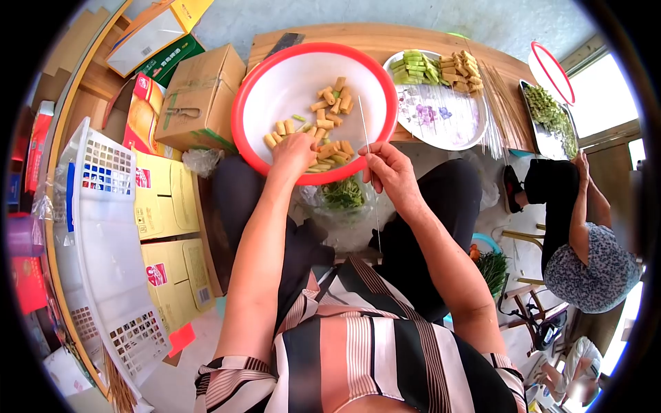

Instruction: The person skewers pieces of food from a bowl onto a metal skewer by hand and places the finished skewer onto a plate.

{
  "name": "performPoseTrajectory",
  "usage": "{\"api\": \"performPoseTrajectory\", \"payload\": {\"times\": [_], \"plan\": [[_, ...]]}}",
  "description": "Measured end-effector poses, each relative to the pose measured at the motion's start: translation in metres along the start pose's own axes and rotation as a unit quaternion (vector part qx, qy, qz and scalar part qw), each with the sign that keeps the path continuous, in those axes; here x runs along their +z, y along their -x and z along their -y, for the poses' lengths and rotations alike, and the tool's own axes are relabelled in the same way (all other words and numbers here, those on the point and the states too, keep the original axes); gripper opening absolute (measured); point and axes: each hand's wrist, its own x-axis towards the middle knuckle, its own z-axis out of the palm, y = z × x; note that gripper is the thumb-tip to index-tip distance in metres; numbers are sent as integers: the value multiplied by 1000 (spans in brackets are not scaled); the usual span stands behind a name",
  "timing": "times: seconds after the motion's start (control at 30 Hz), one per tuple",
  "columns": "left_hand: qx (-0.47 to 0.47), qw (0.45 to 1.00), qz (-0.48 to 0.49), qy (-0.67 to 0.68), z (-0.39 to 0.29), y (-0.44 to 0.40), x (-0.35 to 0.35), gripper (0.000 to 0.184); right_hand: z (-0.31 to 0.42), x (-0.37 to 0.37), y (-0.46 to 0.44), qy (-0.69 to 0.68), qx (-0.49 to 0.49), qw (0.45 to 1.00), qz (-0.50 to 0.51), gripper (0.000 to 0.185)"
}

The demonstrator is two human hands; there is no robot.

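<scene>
A white basin with a red rim (242, 131) sits in front of me, with many short tan rolls (329, 118) and a few green pieces inside. My left hand (295, 153) reaches over the near rim into the rolls. Its fingers are bent together, and their tips are hidden, so what they hold does not show. At the rim's near right side, my right hand (390, 168) pinches a long thin skewer (365, 122). The skewer's upper part leans over the basin, and its lower end runs down between my knees. Nothing is threaded on its visible length.
To the right, a flowered plate (441, 124) bears green pieces and tan rolls, beside loose thin skewers (506, 103). A tray of greens (551, 120) stands farther right, near another person (589, 255). Cardboard boxes (200, 96) and a white plastic basket (103, 227) flank my left.
</scene>
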Motion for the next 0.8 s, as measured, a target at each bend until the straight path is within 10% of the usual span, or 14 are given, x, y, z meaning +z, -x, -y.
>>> {"api": "performPoseTrajectory", "payload": {"times": [0.47, 0.57, 0.67, 0.8], "plan": [[-31, 999, 37, 9, 0, -16, 14, 14, -10, -5, 4, -16, -2, 1000, -2, 16], [-59, 836, 53, 544, -1, -15, 10, 23, -10, -5, 6, -24, 15, 999, 26, 18], [-37, 676, 72, 733, -1, -13, 1, 20, -11, 0, 6, -13, 13, 999, 33, 19], [-17, 625, 86, 776, 1, -12, 1, 22, -14, 4, 4, -8, 17, 999, 35, 20]]}}
